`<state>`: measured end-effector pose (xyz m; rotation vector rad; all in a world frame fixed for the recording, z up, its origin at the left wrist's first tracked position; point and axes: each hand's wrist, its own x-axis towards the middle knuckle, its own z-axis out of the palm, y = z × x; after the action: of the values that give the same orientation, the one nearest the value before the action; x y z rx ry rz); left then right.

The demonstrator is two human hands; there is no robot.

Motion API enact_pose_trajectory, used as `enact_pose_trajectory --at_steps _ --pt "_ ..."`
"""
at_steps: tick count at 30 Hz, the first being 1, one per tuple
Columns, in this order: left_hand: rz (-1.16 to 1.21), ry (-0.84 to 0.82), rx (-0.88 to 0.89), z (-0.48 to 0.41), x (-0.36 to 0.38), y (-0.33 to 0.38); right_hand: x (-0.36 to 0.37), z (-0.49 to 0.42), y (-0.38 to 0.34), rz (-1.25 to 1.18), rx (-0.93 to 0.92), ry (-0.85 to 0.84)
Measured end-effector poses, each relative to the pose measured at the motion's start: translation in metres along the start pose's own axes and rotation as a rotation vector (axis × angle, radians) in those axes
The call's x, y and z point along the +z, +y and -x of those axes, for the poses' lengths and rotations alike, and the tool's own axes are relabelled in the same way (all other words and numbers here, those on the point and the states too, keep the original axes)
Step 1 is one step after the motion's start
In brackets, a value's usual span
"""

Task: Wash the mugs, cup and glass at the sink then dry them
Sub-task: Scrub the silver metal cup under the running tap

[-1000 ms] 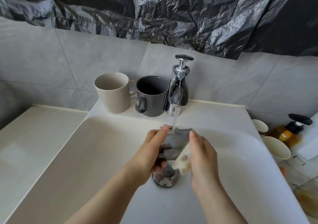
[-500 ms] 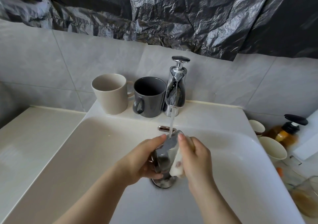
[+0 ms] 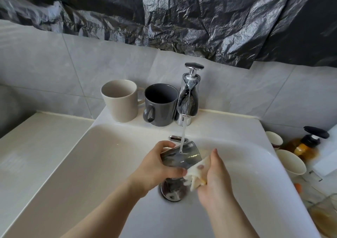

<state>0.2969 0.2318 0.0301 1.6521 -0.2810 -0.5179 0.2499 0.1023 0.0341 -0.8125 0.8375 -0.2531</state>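
The washing step is in hand. Directly below the tap [image 3: 187,99], the left hand [image 3: 156,166] grips a glossy grey cup [image 3: 180,155] round its wall, tipped on its side over the sink [image 3: 109,155], and the running water [image 3: 183,135] lands on its upper flank. The right hand [image 3: 217,179], just right of the stream, is curled round a pale sponge [image 3: 196,172] pressed against the cup's near end; whether it reaches inside cannot be told.

Left of the tap and just beside it, a dark grey mug [image 3: 160,104] and a beige mug [image 3: 120,100] stand upright on the sink's back ledge. Well to the right of the tap are two pale cups [image 3: 290,163] and a glass [image 3: 324,214].

The next move probably calls for turning the cup under the stream to rinse it, then setting it aside.
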Motion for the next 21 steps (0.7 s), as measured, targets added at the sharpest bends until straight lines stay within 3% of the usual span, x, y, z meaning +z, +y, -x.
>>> enact_pose_trajectory --at_steps 3,6,13,17,21 --pt "-0.286 -0.125 -0.046 -0.002 -0.009 -0.001 0.001 0.001 0.003 0.032 -0.068 -0.047" --pt "-0.376 -0.206 -0.074 0.002 -0.012 -0.002 0.006 0.011 0.002 0.079 -0.198 -0.107" --pt "-0.497 0.021 0.159 0.01 0.008 0.013 0.01 0.024 -0.016 0.01 -0.277 -0.119" --pt "-0.479 0.115 0.143 0.009 0.006 0.011 0.004 0.023 -0.027 0.031 -0.312 -0.015" --pt "-0.598 0.075 0.085 0.014 0.001 0.022 -0.009 0.025 -0.027 0.162 -0.313 0.05"
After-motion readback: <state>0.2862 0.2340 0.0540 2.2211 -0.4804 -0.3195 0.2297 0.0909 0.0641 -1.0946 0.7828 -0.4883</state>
